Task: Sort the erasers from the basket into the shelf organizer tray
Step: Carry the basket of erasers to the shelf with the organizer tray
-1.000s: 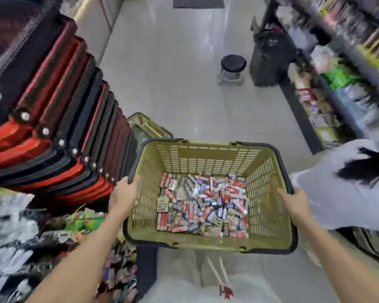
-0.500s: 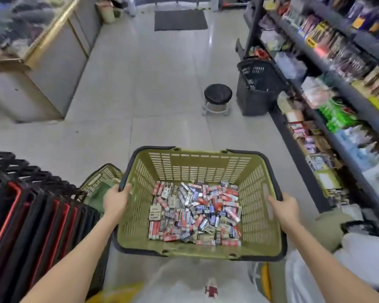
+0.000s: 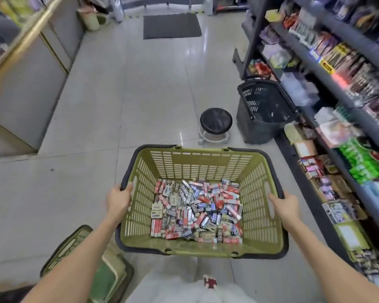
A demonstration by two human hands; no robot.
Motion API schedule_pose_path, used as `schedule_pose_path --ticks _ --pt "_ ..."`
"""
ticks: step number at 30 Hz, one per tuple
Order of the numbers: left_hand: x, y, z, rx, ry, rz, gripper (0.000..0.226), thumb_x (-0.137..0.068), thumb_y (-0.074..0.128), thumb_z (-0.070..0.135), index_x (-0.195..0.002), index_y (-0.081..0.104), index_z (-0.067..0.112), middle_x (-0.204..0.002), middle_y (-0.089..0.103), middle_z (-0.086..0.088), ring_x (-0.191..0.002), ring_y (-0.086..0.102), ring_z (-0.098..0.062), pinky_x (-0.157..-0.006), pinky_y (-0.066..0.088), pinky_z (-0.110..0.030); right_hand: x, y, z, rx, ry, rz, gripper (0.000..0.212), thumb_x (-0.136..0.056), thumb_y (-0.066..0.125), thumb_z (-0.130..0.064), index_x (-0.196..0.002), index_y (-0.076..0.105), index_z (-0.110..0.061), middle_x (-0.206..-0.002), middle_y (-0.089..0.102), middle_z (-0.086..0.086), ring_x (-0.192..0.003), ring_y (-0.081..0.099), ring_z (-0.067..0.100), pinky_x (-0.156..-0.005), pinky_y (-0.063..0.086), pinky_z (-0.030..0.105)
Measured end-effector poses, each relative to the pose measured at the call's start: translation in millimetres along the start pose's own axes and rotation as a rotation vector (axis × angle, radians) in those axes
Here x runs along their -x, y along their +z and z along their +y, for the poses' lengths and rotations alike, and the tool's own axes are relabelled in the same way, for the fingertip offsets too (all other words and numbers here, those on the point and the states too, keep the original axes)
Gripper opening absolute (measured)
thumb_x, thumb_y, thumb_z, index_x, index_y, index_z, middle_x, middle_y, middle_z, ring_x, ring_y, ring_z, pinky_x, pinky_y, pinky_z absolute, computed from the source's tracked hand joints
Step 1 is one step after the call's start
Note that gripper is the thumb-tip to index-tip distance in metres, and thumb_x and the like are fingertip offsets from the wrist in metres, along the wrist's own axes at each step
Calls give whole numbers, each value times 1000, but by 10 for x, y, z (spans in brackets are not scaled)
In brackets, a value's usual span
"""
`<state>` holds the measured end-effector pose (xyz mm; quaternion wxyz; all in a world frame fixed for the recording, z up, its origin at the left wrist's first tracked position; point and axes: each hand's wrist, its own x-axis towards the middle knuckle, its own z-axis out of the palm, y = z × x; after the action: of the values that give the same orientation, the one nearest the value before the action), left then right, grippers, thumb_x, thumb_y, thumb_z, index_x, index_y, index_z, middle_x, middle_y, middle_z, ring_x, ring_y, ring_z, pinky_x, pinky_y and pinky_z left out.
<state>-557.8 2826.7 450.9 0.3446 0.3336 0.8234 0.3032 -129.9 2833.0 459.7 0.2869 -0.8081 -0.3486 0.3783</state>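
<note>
Our left hand (image 3: 118,199) and right hand (image 3: 286,205): bare | our forearms (image 3: 79,254): uncovered | we wear: a whitish garment (image 3: 173,288) | on it: a small red mark (image 3: 210,282)

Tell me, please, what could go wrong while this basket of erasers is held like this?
The left hand and right hand hold the olive basket only by its side rims; a slipped grip could tip the loose erasers out. The black stool and black basket stand on the floor ahead, so tripping is possible.
</note>
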Motion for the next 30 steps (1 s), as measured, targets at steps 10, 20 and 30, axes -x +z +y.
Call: schedule_pose_path --ticks 10,20,30 --pt "-2080 727 1832 -49 77 -75 30 -96 49 32 -79 55 8 -59 54 -9 -54 51 -26 -56 41 -33 -1875 347 -1475 48 23 107 27 -86 62 -22 -63 53 -10 -56 52 8 -55 51 27 -53 36 31" --pt "-3911 1790 3639 -74 123 -69 34 -97 50 29 -81 56 0 -64 56 -16 -63 55 -30 -67 46 -42 -4158 668 -2775 68 14 134 18 -85 63 -24 -79 63 -8 -71 63 13 -60 53 24 -53 36 29" --pt "-5661 2580 5284 -144 197 -114 33 -98 47 33 -90 58 2 -69 60 -17 -65 58 -32 -68 48 -44 -5954 911 -4034 84 67 204 22 -84 62 -29 -73 61 -10 -65 64 11 -58 59 26 -54 43 32"
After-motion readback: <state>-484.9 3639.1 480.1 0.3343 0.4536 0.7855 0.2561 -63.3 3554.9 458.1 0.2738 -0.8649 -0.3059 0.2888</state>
